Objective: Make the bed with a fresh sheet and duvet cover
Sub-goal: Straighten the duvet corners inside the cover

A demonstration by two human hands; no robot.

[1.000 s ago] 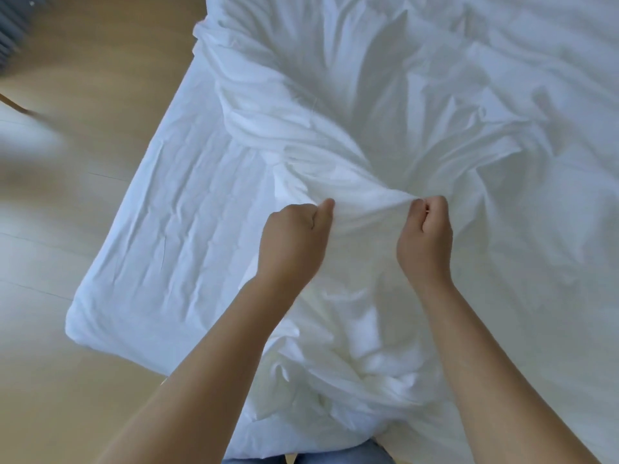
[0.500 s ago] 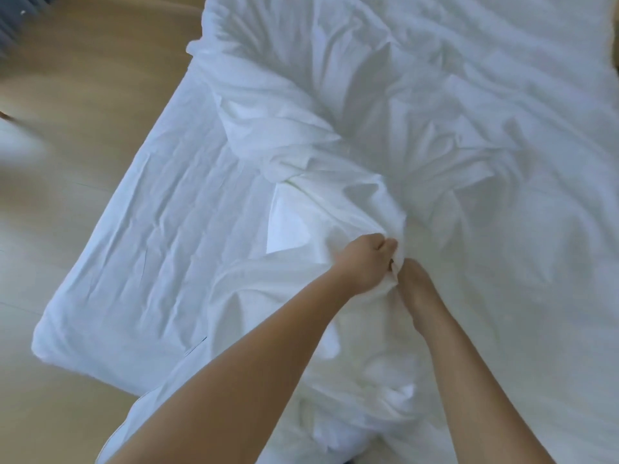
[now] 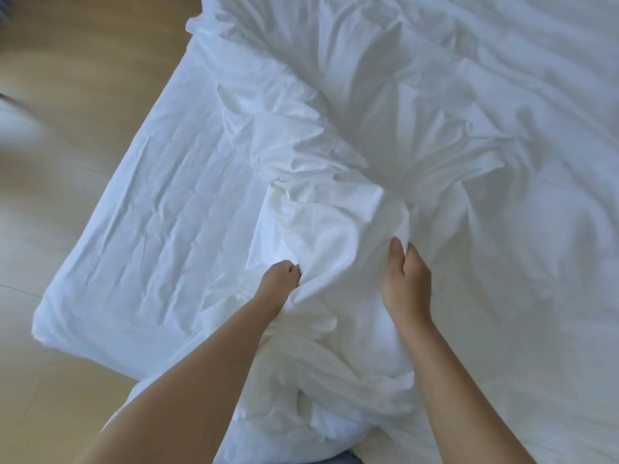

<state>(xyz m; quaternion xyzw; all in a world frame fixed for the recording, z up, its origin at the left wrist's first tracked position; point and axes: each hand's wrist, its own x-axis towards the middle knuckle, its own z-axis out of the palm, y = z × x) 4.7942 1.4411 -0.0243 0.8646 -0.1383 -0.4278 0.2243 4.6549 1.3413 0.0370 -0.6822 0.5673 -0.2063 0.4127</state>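
We note the duvet cover (image 3: 338, 226) bunched mid-bed, lying over the flat sheet (image 3: 157, 229). Left hand (image 3: 279, 284): fingers curled into a fold, gripping it. Right hand (image 3: 407, 286): thumb and fingers pinching a raised ridge. Loose folds heap between the forearms. Wooden floor (image 3: 73, 88) left of the bed.

- sheet (image 3: 160, 236): plain white, lying flat on the mattress out at 9 o'clock, creased all over, its corner pulled down over the mattress corner at about 8 o'clock
- duvet cover (image 3: 469, 128): also white, a rumpled heap on top of the sheet, running from 12 o'clock across the whole 3 o'clock side down to 6, with one fold bunched up just below centre
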